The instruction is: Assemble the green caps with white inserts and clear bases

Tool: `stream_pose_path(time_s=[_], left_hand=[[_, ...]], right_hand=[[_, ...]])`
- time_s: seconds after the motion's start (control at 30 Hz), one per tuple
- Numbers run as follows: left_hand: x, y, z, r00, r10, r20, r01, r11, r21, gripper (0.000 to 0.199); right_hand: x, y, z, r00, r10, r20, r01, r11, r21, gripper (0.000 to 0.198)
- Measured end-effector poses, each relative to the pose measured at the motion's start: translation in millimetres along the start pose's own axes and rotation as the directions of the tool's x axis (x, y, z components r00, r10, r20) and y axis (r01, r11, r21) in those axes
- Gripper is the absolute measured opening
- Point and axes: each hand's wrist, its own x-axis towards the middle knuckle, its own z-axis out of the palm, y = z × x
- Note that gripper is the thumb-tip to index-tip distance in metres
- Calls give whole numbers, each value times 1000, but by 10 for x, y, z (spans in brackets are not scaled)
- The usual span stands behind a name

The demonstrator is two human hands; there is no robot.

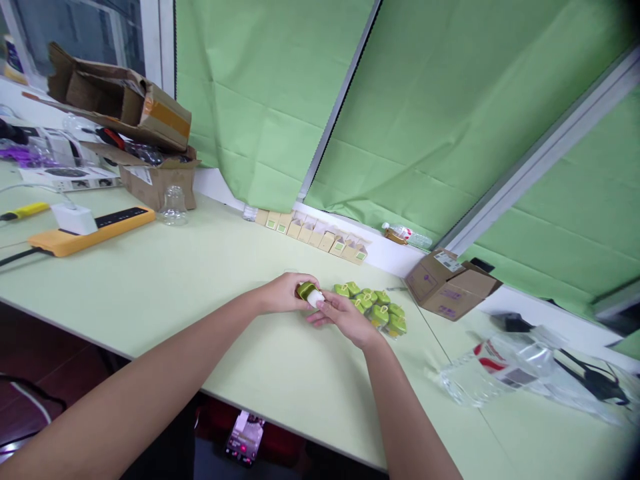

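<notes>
My left hand (286,293) is closed around a small glossy green container (306,290), held just above the pale table. A rounded white piece (315,298) sticks out of its right end, and the fingers of my right hand (347,319) pinch it. Whether the white piece is joined to the green one cannot be made out. Close to my right hand, on the table, stands a cluster of small clear packets with green tops (378,313). Behind both hands, a row of small brown cartons (314,233) lines the wall, several showing green labels.
An orange power strip (100,230) with a white plug lies at left, near a clear jar (174,207) and stacked cardboard boxes (160,180). To the right are a brown carton (445,287) and a large clear bottle (500,367). The table's front edge (295,427) runs below my arms.
</notes>
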Motion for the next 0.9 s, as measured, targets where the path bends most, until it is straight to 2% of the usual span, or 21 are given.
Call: stream_pose_path(time_s=[0.33,0.53,0.9], left_hand=[[-2,-1,27,1000,-3,-25,4,999,40,36],[-3,44,41,999,22,-29,-20,997,68,30],[7,22,4,1000,-6,0,6,1000,-2,39]], right_hand=[[37,40,1,996,68,-60,-62,993,103,37],[54,49,37,996,38,-80,-38,999,-8,45],[19,34,-5,999,12,-39,-13,1000,-19,44]])
